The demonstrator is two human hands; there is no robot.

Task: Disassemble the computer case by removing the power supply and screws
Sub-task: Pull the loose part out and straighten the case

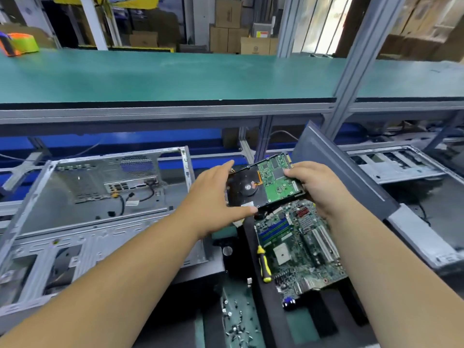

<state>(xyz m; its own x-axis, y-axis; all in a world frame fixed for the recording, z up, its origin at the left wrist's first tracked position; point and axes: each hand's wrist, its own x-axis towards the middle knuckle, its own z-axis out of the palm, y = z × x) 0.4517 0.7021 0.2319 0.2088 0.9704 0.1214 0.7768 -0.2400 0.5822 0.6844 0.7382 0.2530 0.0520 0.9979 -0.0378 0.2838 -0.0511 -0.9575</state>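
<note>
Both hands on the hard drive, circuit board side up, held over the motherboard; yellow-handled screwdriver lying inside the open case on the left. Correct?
Not quite. The head view shows the screwdriver lying beside the motherboard, along its left edge, not inside the open case. The rest holds: left hand and right hand are on the hard drive, circuit board side up, above the motherboard.

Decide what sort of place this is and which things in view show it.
Probably an electronics dismantling workshop: a stripped grey metal computer case, a bare green motherboard, loose small screws and stacked brown cardboard boxes behind.
</note>
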